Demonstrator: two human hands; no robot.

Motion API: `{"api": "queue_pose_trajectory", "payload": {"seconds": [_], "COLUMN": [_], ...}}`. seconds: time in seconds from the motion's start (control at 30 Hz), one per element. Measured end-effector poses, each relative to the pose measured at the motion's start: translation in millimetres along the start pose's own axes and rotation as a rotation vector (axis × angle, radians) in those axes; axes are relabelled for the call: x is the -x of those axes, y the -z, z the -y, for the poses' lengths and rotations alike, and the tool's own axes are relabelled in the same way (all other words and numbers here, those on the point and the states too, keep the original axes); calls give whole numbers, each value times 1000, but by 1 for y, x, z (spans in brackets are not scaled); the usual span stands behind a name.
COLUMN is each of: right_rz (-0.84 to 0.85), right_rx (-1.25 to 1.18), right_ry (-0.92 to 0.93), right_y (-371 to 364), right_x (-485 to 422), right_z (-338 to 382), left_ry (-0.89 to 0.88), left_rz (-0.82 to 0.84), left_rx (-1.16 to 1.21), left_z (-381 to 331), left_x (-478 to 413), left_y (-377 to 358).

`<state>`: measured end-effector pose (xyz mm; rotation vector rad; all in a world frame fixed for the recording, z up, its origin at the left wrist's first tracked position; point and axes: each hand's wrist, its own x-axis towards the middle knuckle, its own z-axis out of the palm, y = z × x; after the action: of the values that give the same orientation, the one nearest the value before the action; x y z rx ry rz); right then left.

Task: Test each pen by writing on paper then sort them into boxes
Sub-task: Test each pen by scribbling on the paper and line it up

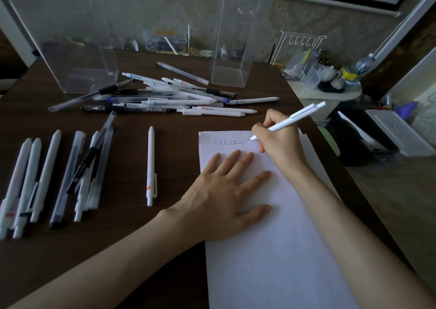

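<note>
My right hand (pixel 279 138) grips a white pen (pixel 297 118) with its tip touching the top of the white paper (pixel 278 249), at the end of a row of written characters (pixel 226 142). My left hand (pixel 226 190) lies flat on the paper, fingers spread, holding nothing. A loose pile of white, clear and black pens (pixel 165 96) lies on the dark table behind. Several pens (pixel 54 179) lie in rows at the left, and a single white pen (pixel 150 167) lies apart beside the paper. Two clear boxes stand at the back: a large box (pixel 70 49) at left and a tall narrow box (pixel 236 37) at right.
The dark table (pixel 132 226) ends close to the paper's right edge. Beyond it stands a low side table with a wire rack (pixel 299 56) and small containers. Clutter lines the wall behind the boxes. A grey case (pixel 396 131) lies on the floor at right.
</note>
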<state>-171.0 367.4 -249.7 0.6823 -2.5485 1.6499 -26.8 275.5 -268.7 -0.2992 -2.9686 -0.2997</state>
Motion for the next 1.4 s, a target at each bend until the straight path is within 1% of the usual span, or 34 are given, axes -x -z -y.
{"api": "queue_pose_trajectory", "payload": {"seconds": [0.13, 0.5, 0.83, 1.03, 1.13, 1.2, 1.23, 1.3, 1.37, 1.4], "right_rz": [25, 10, 49, 15, 26, 48, 60, 94, 142, 165], "right_rx": [9, 1, -37, 61, -14, -110, -113, -32, 13, -3], "right_ry": [2, -14, -22, 20, 25, 40, 53, 95, 126, 118], "right_y": [1, 2, 3, 1, 3, 3, 3, 3, 3, 4], "right_x": [1, 1, 3, 1, 3, 4, 3, 2, 1, 2], "right_z": [1, 3, 3, -1, -1, 0, -1, -3, -3, -2], "left_ry": [-4, 4, -3, -6, 0, 14, 41, 150, 249, 277], "left_rz": [-10, 14, 45, 33, 41, 11, -46, -173, -231, -239], "left_rx": [-25, 28, 54, 44, 56, 116, 192, 406, 573, 625], "left_z": [0, -1, 0, 1, 0, -1, -1, 2, 5, 5], "left_x": [0, 0, 0, 0, 0, -2, -3, -3, -3, -3], "left_y": [-1, 2, 3, 1, 3, 7, 10, 17, 21, 22]}}
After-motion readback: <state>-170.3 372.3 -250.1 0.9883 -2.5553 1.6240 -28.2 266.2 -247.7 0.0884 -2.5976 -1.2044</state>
